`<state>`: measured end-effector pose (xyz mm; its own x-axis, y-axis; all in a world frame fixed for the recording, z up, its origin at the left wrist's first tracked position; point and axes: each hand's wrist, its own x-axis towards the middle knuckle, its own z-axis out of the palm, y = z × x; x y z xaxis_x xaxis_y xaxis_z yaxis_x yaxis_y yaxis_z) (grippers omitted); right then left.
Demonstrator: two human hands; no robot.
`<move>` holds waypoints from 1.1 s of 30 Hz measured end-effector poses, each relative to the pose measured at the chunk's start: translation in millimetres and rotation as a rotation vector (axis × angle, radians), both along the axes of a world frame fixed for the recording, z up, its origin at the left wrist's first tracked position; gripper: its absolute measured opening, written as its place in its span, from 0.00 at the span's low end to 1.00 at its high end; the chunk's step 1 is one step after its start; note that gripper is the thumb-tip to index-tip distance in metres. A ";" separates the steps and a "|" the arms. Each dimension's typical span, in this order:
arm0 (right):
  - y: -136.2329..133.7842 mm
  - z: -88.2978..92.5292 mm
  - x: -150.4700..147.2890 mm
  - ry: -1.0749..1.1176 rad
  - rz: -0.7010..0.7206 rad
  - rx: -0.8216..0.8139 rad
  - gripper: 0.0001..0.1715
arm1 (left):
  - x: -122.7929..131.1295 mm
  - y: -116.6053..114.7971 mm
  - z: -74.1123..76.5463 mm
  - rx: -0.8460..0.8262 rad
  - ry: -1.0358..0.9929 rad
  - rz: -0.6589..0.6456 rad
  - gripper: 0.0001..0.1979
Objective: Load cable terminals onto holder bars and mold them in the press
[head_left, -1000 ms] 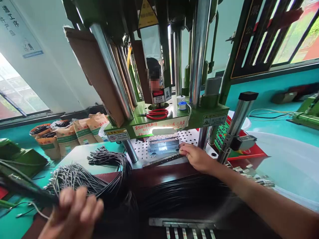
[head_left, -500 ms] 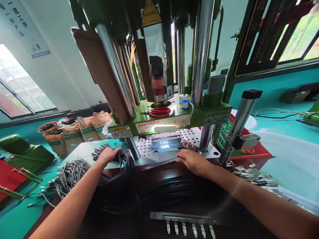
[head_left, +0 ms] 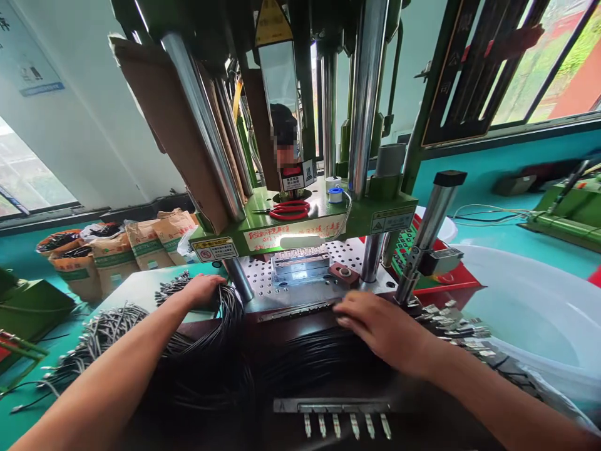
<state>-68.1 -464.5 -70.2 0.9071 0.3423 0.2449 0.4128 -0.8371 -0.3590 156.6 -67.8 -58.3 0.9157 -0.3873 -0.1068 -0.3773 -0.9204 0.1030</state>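
Note:
My left hand (head_left: 205, 290) is closed on a bundle of black cables (head_left: 229, 313) at the left front of the press, with small metal connector ends beyond it. My right hand (head_left: 370, 318), slightly blurred, is at the right end of a slim metal strip (head_left: 295, 312) lying along the table edge before the press. Its fingers are curled, and I cannot tell whether they still touch the strip. Nearer me lies a second metal bar (head_left: 286, 406) with several silver connectors (head_left: 337, 426) sticking out of it. Black cables (head_left: 314, 357) spread across the dark table between the two.
A metal mould block (head_left: 303, 268) sits on the perforated press bed. Red-handled pliers (head_left: 290, 210) and a tape roll (head_left: 335, 195) lie on the green press plate (head_left: 263, 235). Piled cables (head_left: 113, 335) are at left, connector ends (head_left: 451, 326) at right beside a white tub (head_left: 530, 288).
My right hand has drawn back slightly from the metal strip, towards me. My left hand stays at the cable bundle. The whole view has turned a little to the right.

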 end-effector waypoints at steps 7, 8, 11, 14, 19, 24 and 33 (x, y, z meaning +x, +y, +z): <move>-51.0 -44.9 -105.4 0.274 -0.032 -0.034 0.30 | 6.4 19.6 0.2 0.281 -0.032 0.067 0.15; -47.0 -49.6 -107.8 0.266 -0.040 -0.021 0.29 | 4.9 20.2 -4.9 0.300 -0.017 0.080 0.16; -26.7 -57.1 -103.8 0.222 -0.086 0.036 0.23 | -1.8 18.8 -15.3 0.318 0.005 0.095 0.24; -11.9 -59.7 -99.6 0.199 -0.141 0.104 0.17 | -13.2 16.0 -2.7 0.316 -0.059 0.129 0.27; -11.1 -57.7 -101.7 0.242 -0.155 0.313 0.20 | -71.5 -6.4 51.6 0.278 -0.164 0.199 0.14; -21.8 -34.2 -79.8 0.181 -0.234 0.389 0.19 | -159.9 -72.8 65.5 -0.400 0.166 -0.120 0.14; -34.9 26.8 35.3 0.041 -0.249 0.350 0.14 | -141.1 -135.8 24.0 -0.974 0.757 0.136 0.16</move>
